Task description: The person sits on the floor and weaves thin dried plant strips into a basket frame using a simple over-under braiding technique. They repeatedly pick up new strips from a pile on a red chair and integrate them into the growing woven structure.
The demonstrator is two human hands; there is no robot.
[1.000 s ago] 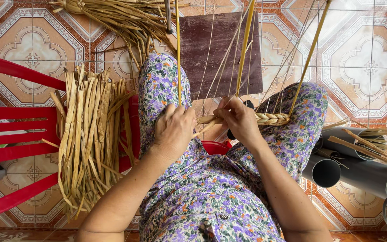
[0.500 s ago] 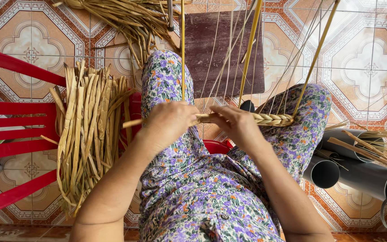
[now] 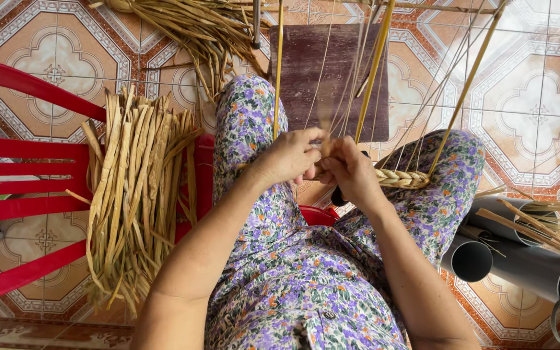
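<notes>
I see both hands, left [image 3: 288,161] and right [image 3: 351,170], pinching strands at the braid [image 3: 402,178], a short plaited length done, the reed bundle [image 3: 134,194] left of it untouched.

I see no packages, no labels, no signs, no screens anywhere in head view. Nothing printed or wrapped visible on floor, chair or lap.
</notes>
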